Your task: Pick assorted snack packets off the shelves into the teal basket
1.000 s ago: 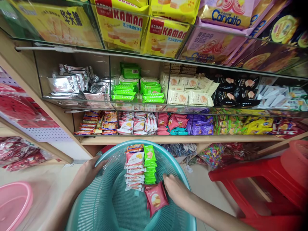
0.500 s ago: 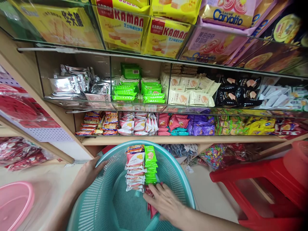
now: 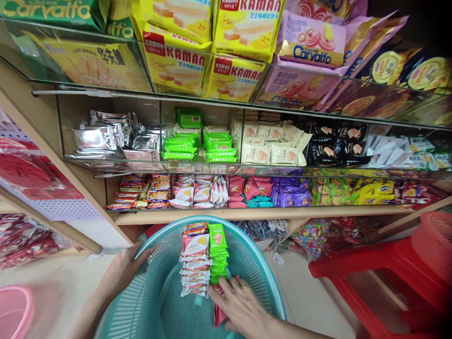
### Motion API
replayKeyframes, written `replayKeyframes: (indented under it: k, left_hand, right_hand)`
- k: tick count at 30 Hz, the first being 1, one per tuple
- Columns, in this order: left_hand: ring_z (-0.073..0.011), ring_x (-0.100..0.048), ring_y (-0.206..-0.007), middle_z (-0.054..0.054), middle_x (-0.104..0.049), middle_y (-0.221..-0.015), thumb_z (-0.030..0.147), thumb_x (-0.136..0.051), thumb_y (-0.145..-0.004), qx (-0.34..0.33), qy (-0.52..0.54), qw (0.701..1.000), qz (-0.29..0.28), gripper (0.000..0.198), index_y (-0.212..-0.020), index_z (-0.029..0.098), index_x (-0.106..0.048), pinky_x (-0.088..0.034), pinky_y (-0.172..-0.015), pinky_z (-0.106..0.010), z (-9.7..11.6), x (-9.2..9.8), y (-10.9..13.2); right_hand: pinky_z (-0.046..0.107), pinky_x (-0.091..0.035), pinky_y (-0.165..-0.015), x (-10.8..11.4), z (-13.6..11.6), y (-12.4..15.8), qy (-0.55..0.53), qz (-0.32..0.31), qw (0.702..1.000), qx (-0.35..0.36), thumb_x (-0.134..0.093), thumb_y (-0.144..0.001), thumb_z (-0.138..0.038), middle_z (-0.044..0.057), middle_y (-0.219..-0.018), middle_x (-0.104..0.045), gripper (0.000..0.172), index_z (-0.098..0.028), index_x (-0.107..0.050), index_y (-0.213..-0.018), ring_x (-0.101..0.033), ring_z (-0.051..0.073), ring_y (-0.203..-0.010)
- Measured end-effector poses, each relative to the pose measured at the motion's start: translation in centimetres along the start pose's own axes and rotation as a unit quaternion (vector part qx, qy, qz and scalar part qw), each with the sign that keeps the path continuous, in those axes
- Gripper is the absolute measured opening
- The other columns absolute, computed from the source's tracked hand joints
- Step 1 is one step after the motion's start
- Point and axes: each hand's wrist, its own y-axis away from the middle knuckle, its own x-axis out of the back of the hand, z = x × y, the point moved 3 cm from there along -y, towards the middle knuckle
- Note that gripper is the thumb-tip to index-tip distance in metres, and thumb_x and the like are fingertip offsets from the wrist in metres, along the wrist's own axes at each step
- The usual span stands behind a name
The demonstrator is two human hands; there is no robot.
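My left hand point(image 3: 123, 268) grips the left rim of a teal plastic basket point(image 3: 271, 268), its thumb over the edge. Inside the basket lies a column of white snack packets point(image 3: 196, 268) with an orange one point(image 3: 196, 229) at its far end. Beside it runs a row of green packets point(image 3: 218, 252). My right hand point(image 3: 240, 301) reaches in from the lower right, its fingers around red snack packets point(image 3: 219, 315) at the near end of the green row. The hand partly hides the red packets.
Glass-fronted shelves ahead hold many snack packets, among them yellow wafer bags point(image 3: 173, 61) and purple packets point(image 3: 293, 190). A red plastic stool point(image 3: 353, 263) stands at the right. A pink basin point(image 3: 17, 310) sits on the floor at the left.
The view has tilted up slightly, so the shelves and basket appear lower. My left hand stays on the rim; my right hand remains at the red packets with little movement.
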Motion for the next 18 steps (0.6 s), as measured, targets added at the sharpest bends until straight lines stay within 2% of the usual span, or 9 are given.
replayKeyframes:
  k: [2, 3, 5, 7, 9, 11, 12, 15, 18]
  left_hand:
    - [-0.0240, -0.067, -0.082, -0.001, -0.070, -0.076, 0.058, -0.036, -0.083, 0.001, 0.004, 1.000, -0.006, 0.038, -0.080, 0.026, -0.056, -0.045, -0.070, -0.027, -0.2, -0.1, -0.1]
    - [-0.0243, -0.067, -0.084, -0.001, -0.070, -0.077, 0.058, -0.036, -0.083, 0.000, 0.006, 1.000, -0.010, 0.039, -0.082, 0.026, -0.056, -0.045, -0.072, -0.027, -0.3, -0.2, -0.2]
    - [-0.0249, -0.067, -0.087, -0.002, -0.071, -0.082, 0.059, -0.035, -0.083, -0.002, 0.010, 1.000, -0.012, 0.040, -0.086, 0.025, -0.056, -0.045, -0.074, -0.028, -0.4, -0.3, -0.3]
    - [-0.0255, -0.066, -0.089, -0.003, -0.071, -0.085, 0.059, -0.036, -0.082, -0.001, 0.011, 1.000, -0.009, 0.040, -0.088, 0.025, -0.056, -0.045, -0.074, -0.028, -0.4, -0.4, -0.4]
    - [-0.0259, -0.066, -0.090, -0.003, -0.071, -0.086, 0.058, -0.037, -0.082, 0.003, 0.012, 1.000, -0.006, 0.039, -0.089, 0.025, -0.056, -0.045, -0.075, -0.029, -0.5, -0.4, -0.4]
    - [-0.0260, -0.066, -0.091, -0.004, -0.072, -0.088, 0.058, -0.036, -0.083, 0.009, 0.016, 1.000, -0.007, 0.040, -0.091, 0.024, -0.057, -0.045, -0.076, -0.029, -0.6, -0.4, -0.3]
    - [-0.0260, -0.066, -0.091, -0.004, -0.072, -0.089, 0.057, -0.036, -0.083, 0.009, 0.018, 1.000, -0.009, 0.040, -0.093, 0.024, -0.057, -0.045, -0.077, -0.030, -0.6, -0.4, -0.3]
    - [-0.0263, -0.066, -0.092, -0.005, -0.072, -0.091, 0.056, -0.036, -0.084, 0.000, 0.021, 1.000, -0.010, 0.041, -0.096, 0.024, -0.058, -0.045, -0.079, -0.031, -0.8, -0.5, -0.4]
    - [-0.0262, -0.067, -0.092, -0.005, -0.072, -0.092, 0.055, -0.037, -0.084, -0.006, 0.025, 1.000, -0.004, 0.039, -0.095, 0.024, -0.058, -0.046, -0.080, -0.032, -1.1, -0.6, -0.5]
  right_hand:
    - [0.045, -0.053, -0.074, 2.3, 0.5, -0.1, -0.046, 0.013, 0.999, -0.002, -0.081, -0.060, -0.043, 0.015, -0.116, -0.061, 0.084, -0.019, -0.042, -0.130, -0.064, 0.035, -0.092]
    - [0.041, -0.053, -0.073, 3.7, 1.0, -0.2, -0.075, 0.028, 0.997, -0.008, -0.077, -0.066, -0.044, 0.014, -0.116, -0.061, 0.075, -0.019, -0.044, -0.128, -0.064, 0.032, -0.092]
    - [0.034, -0.052, -0.072, 6.6, 2.9, -0.6, -0.143, 0.078, 0.986, -0.041, -0.062, -0.082, -0.040, 0.010, -0.113, -0.063, 0.045, -0.019, -0.051, -0.120, -0.065, 0.025, -0.089]
    - [0.030, -0.049, -0.071, 8.9, 6.1, -1.3, -0.218, 0.155, 0.958, -0.102, -0.049, -0.090, -0.035, 0.006, -0.103, -0.066, 0.024, -0.020, -0.057, -0.107, -0.065, 0.019, -0.081]
    - [0.028, -0.047, -0.069, 9.9, 10.2, -2.1, -0.299, 0.246, 0.902, -0.189, -0.050, -0.088, -0.037, 0.003, -0.089, -0.067, 0.020, -0.021, -0.062, -0.092, -0.063, 0.016, -0.070]
    - [0.027, -0.046, -0.064, 9.4, 14.8, -2.7, -0.381, 0.329, 0.812, -0.294, -0.060, -0.079, -0.041, 0.000, -0.074, -0.067, 0.020, -0.022, -0.063, -0.075, -0.059, 0.015, -0.059]
    - [0.027, -0.046, -0.062, 8.9, 16.9, -3.1, -0.393, 0.353, 0.782, -0.330, -0.063, -0.075, -0.043, 0.001, -0.070, -0.066, 0.022, -0.021, -0.062, -0.070, -0.058, 0.015, -0.056]
    - [0.027, -0.045, -0.049, 7.0, 21.5, -4.4, -0.421, 0.393, 0.710, -0.406, -0.064, -0.069, -0.047, 0.002, -0.058, -0.063, 0.029, -0.020, -0.056, -0.063, -0.058, 0.017, -0.049]
    - [0.025, -0.043, -0.037, 5.3, 23.6, -5.5, -0.469, 0.412, 0.641, -0.446, -0.066, -0.065, -0.050, 0.002, -0.055, -0.062, 0.032, -0.020, -0.054, -0.066, -0.060, 0.017, -0.044]
